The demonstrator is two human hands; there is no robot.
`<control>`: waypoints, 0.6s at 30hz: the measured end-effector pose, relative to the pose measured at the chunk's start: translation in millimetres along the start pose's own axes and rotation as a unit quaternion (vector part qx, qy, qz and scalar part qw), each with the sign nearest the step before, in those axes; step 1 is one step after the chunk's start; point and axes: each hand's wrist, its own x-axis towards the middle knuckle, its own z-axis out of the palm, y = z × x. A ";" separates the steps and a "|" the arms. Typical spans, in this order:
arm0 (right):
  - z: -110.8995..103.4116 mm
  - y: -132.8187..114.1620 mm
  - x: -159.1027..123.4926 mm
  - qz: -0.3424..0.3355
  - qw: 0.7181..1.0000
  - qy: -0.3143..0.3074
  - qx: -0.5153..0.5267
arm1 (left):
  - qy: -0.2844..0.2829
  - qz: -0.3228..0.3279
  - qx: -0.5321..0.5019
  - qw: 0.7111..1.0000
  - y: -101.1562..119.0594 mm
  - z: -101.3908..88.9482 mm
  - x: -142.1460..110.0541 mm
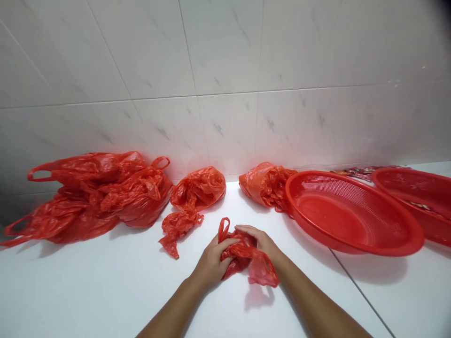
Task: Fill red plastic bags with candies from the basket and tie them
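Note:
Between both hands, low in the middle of the head view, is a crumpled red plastic bag [235,266]. One looped handle sticks up at its top left, and a loose flap hangs out at the right. My left hand [213,260] grips the bag's left side, with the thumb and fingers over the plastic. Curved round the far right side is my right hand [262,241], its fingertips partly hidden behind the bag. What the bag contains cannot be seen. Just beyond it, a knotted red bag [199,188] lies near the wall.
Several full red bags [134,197] are heaped at the left. Another red bag [260,185] rests against a red plastic basket [327,216] on the right. A second red basket [416,188] stands at the far right, beside patterned packaging [362,172]. A tiled wall [225,126] borders the white surface.

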 end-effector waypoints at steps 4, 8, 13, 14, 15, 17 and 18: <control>1.8 1.4 -1.9 0.022 1.000 -0.004 0.010 | 0.015 0.025 0.012 1.000 4.9 1.1 -1.1; 1.0 -5.6 -6.4 0.017 0.999 -0.036 0.014 | 0.018 0.025 0.031 0.999 14.3 3.3 -5.7; -3.7 -13.6 -10.8 -0.012 0.996 -0.039 -0.079 | 0.024 -0.002 0.093 0.995 16.0 -0.4 -53.2; -3.9 -14.0 -11.0 -0.016 0.994 -0.037 -0.100 | 0.037 -0.015 0.116 0.992 10.8 -4.2 -72.3; -3.5 -14.2 -11.2 -0.016 0.993 -0.036 -0.115 | 0.050 -0.021 0.138 0.989 3.9 -10.0 -94.2; -1.4 -14.5 -11.8 -0.006 0.990 -0.031 -0.134 | 0.096 -0.035 0.178 0.979 -11.2 -28.4 -143.4; 0.4 -14.8 -12.5 0.003 0.990 -0.029 -0.141 | 0.128 -0.037 0.196 0.971 -17.1 -40.7 -168.7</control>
